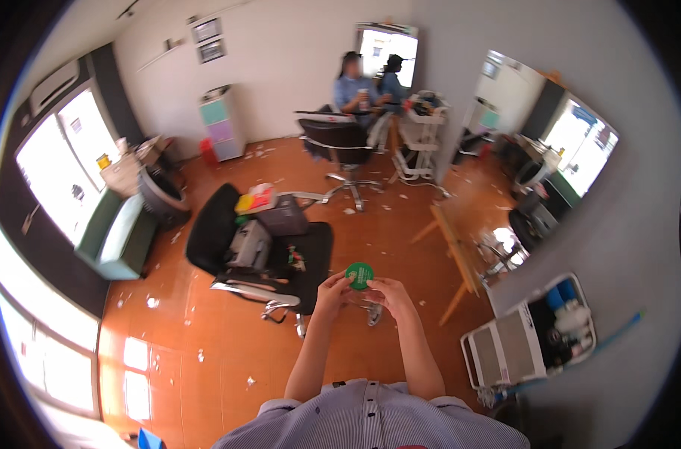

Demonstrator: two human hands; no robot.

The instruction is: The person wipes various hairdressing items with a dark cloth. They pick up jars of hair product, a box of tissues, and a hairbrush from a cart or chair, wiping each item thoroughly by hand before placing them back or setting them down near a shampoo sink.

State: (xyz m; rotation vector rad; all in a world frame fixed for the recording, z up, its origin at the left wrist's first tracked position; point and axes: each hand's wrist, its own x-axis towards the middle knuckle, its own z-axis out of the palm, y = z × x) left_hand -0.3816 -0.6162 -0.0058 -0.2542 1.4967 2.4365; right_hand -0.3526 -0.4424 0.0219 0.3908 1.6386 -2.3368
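Observation:
A round green disc-shaped piece with pale print [360, 275], like a lid or a flat tin, is held up in front of my body. My left hand [333, 292] pinches its left edge, the thumb lying on its face. On the opposite side, my right hand [389, 292] grips the lower right edge with thumb and fingers. What lies beneath the disc is hidden. Just beyond my hands stands a black salon chair [311, 248], its seat loaded with a grey box [282, 216], a silver-grey case [248, 243] and some small colourful items.
White scraps dot the orange-brown floor [228, 352]. To the right, a wooden-legged mirror [538, 142] leans by the wall, near a white trolley of bottles [508, 348]. Farther off, a seated person [355, 93] holds a cup beside another black chair [339, 142]. A green bench [120, 228] stands left.

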